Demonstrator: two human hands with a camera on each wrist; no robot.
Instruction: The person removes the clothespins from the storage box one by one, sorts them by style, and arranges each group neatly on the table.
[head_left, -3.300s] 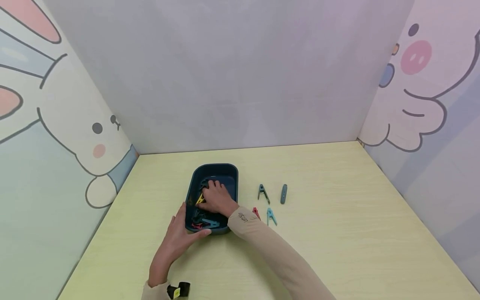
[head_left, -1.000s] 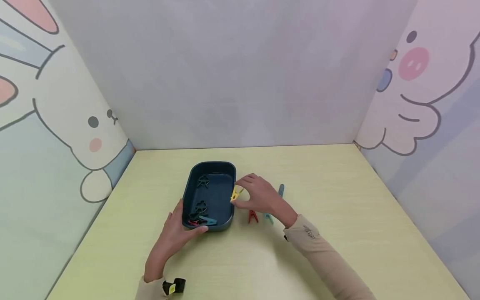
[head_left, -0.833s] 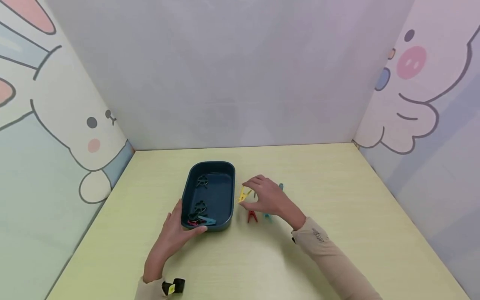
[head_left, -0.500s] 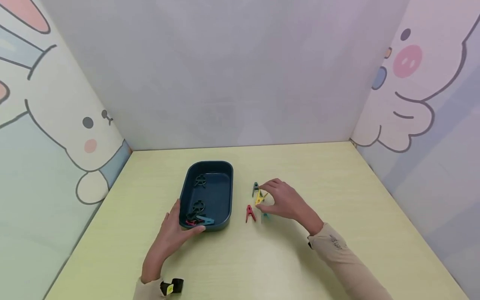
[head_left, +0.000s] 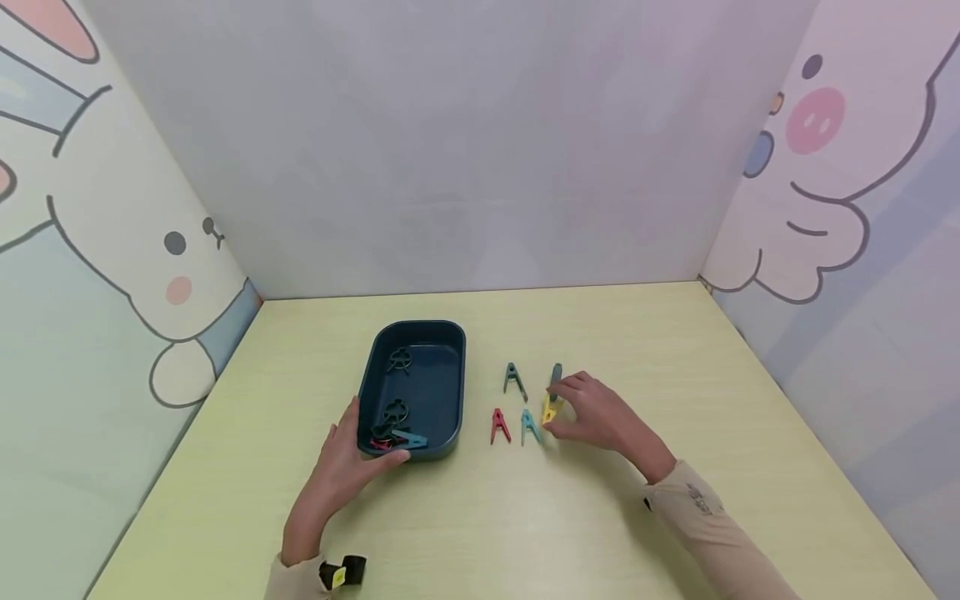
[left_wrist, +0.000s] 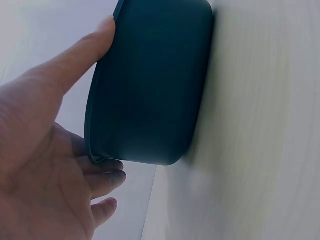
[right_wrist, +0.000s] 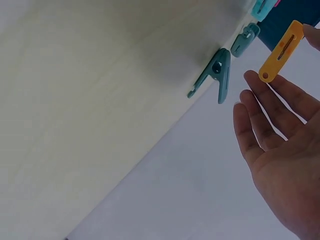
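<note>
A dark blue tray (head_left: 457,392) sits left of centre on the pale yellow table. My left hand (head_left: 372,440) grips its near left corner, thumb along the rim (left_wrist: 102,35), fingers (left_wrist: 107,179) curled beneath the wall (left_wrist: 150,90). Inside lie two dark round clips (head_left: 401,360), a teal peg (head_left: 411,439) and a red one (head_left: 382,445). My right hand (head_left: 561,408) pinches a yellow peg (head_left: 550,412) (right_wrist: 281,52) low over the table, right of a light blue peg (head_left: 530,427).
Right of the tray lie a red peg (head_left: 498,425), a grey-green peg (head_left: 512,377) (right_wrist: 215,72) and a grey-blue peg (head_left: 556,374). Walls with cartoon prints close in the left, back and right sides. A black wrist strap (head_left: 343,573) shows at the bottom.
My right hand lifted the yellow peg out of the tray, carried it right over the rim and lowered it beside the light blue peg. The left hand stayed on the tray.
</note>
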